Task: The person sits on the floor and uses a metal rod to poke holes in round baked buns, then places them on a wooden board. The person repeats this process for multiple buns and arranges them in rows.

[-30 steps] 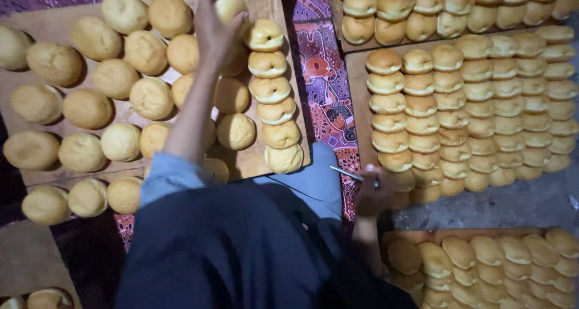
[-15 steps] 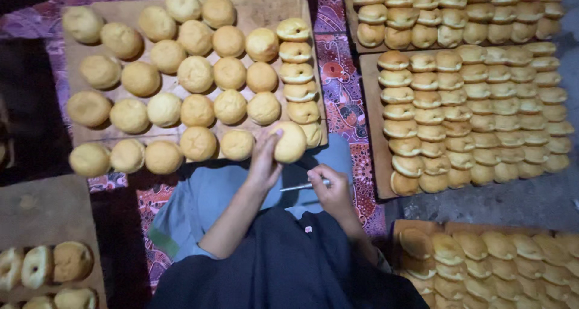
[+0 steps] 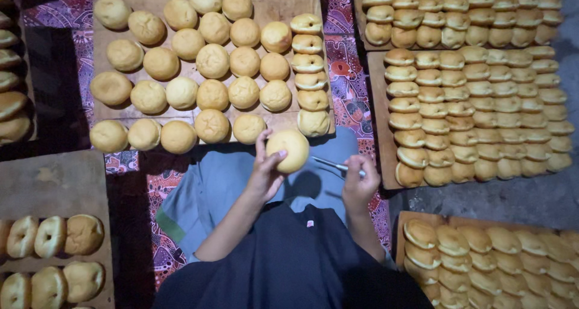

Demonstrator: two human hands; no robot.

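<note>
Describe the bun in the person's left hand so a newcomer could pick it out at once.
Start at the wooden board of round buns at top centre. Just below its near edge, over the lap, the left hand holds one pale golden bun. It alone is lifted off the boards, beside the right hand with its thin metal tool.

Dim warm light from above; dark corners, sharp centre, wide-angle bending at edges.

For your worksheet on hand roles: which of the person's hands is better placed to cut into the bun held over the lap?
Probably the right hand: it grips the thin metal blade, whose tip points at the bun. The left hand is occupied holding that bun up, so it can only steady it.
</note>
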